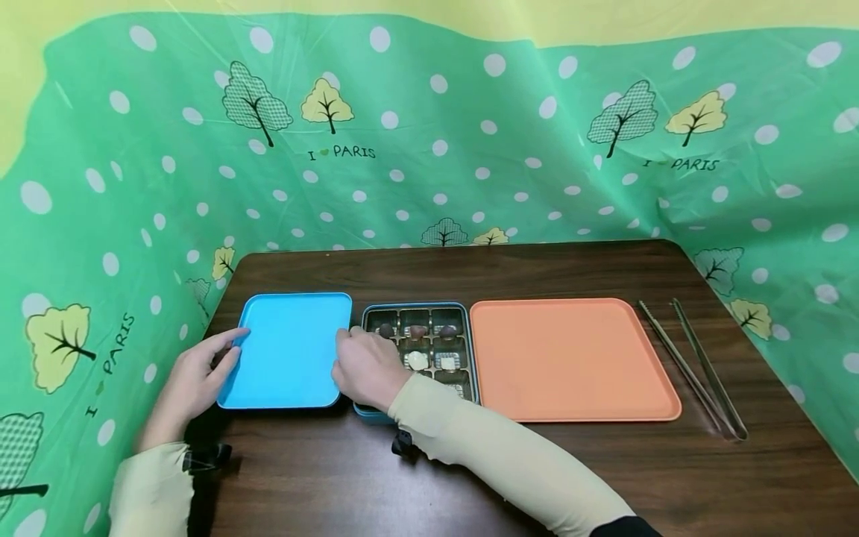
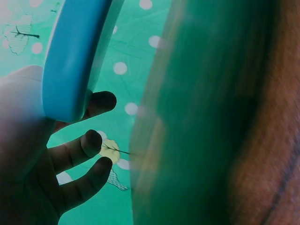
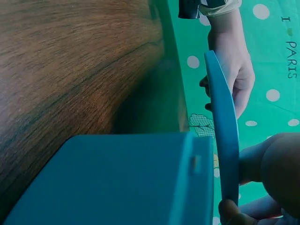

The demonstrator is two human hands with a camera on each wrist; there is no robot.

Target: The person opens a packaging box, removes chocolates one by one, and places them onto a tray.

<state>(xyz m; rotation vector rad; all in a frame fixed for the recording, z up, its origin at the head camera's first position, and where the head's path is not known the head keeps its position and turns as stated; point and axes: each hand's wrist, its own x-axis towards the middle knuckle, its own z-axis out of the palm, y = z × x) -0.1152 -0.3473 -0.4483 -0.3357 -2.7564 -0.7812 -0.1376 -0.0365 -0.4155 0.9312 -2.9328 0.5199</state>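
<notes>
Fingers of both hands pinch the blue lid at its opposite edges, the left hand (image 1: 194, 377) at the left rim with its lower fingers spread apart, the right hand (image 1: 369, 365) at the right rim. Held above the table (image 1: 322, 477), the blue lid (image 1: 285, 350) sits left of the compartment box (image 1: 372, 415), with a narrow gap between them. The right hand and forearm cross over the box's left and front edges. On its other side, the orange tray (image 1: 577, 358) lies just beside the box, leaving little room; metal tongs (image 1: 708, 365) lie beyond the tray's right edge. Table wood runs along in front.
</notes>
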